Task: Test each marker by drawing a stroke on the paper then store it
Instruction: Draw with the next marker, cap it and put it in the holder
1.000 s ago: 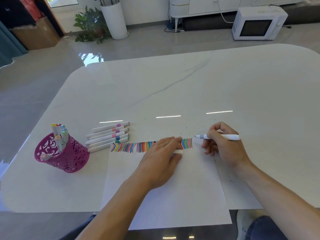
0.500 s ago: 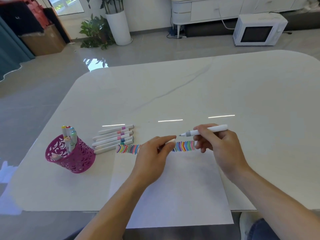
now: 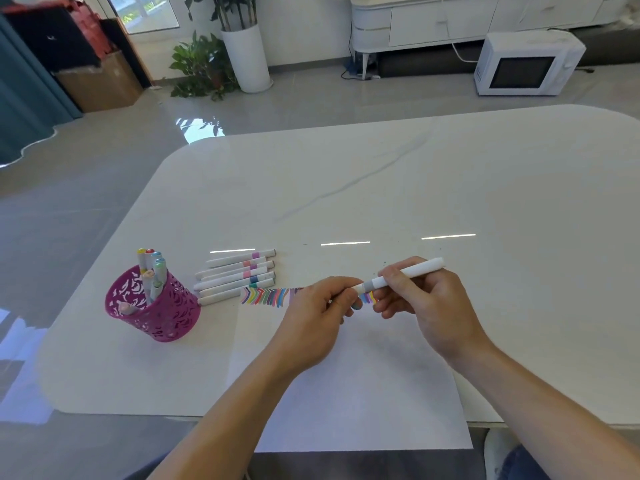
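From the head view we count one white felt marker (image 3: 412,270) with a grey band in play, one white paper sheet (image 3: 363,393), one magenta perforated plastic cup (image 3: 162,313) and two hands. Six white loose markers (image 3: 239,271) lie side by side on the pale marble bench (image 3: 450,185), between the cup and the sheet's far left corner. At least six capped markers stand in the cup. One row of coloured strokes (image 3: 265,296) runs along the sheet's far edge.

The right hand (image 3: 429,306) has its grip clamped on the marker's barrel, above the strokes. The left hand (image 3: 315,323) pinches a small white cap (image 3: 359,289) against the marker's grey end.

Half a second ago the cap was apart from the bare tip. A second ago the left hand lay flat on the sheet.
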Available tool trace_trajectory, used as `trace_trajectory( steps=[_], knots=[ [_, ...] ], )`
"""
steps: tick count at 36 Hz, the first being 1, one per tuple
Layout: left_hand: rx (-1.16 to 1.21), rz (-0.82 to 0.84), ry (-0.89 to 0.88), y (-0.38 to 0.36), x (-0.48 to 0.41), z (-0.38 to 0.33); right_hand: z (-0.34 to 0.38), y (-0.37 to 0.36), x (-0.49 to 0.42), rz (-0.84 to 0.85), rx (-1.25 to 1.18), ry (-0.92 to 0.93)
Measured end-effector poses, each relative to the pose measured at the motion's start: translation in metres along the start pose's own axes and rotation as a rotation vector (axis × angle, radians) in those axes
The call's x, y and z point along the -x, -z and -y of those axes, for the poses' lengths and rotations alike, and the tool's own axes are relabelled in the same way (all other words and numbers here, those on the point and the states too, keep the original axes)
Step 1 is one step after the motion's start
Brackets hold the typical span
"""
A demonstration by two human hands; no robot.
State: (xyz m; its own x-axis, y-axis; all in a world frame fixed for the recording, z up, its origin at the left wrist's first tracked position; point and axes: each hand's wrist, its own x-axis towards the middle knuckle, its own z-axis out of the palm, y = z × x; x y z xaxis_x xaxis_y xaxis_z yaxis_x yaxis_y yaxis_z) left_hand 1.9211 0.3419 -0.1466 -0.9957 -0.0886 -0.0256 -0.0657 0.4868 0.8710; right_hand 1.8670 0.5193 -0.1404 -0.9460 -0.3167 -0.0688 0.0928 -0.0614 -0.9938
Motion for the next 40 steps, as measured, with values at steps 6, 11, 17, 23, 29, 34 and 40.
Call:
trace_trajectory(
  steps=[6,11,17,23,29,34,40],
  knots=[
    [-0.015,-0.017,-0.02,0.0,0.0,0.0,-0.002,-0.001,0.0,0.01,0.003,-0.004],
    [-0.053,-0.03,-0.031,0.0,0.002,-0.003,-0.003,0.0,0.002,0.023,-0.023,-0.017],
    [-0.049,-0.036,-0.003,-0.002,0.004,-0.004,-0.008,-0.003,0.003,0.029,-0.032,-0.021],
    [-0.105,0.03,0.023,0.006,0.001,-0.004,-0.008,-0.002,0.002,0.069,-0.073,-0.084],
    [0.039,-0.068,0.047,0.018,0.003,-0.013,-0.004,-0.004,-0.002,0.064,-0.069,-0.168],
    [0.241,-0.211,0.128,0.025,0.006,-0.016,-0.012,-0.004,-0.004,0.061,0.123,-0.194],
    [0.306,-0.322,0.087,0.03,0.013,-0.021,-0.026,-0.022,0.007,0.183,0.489,-0.122]
  ],
)
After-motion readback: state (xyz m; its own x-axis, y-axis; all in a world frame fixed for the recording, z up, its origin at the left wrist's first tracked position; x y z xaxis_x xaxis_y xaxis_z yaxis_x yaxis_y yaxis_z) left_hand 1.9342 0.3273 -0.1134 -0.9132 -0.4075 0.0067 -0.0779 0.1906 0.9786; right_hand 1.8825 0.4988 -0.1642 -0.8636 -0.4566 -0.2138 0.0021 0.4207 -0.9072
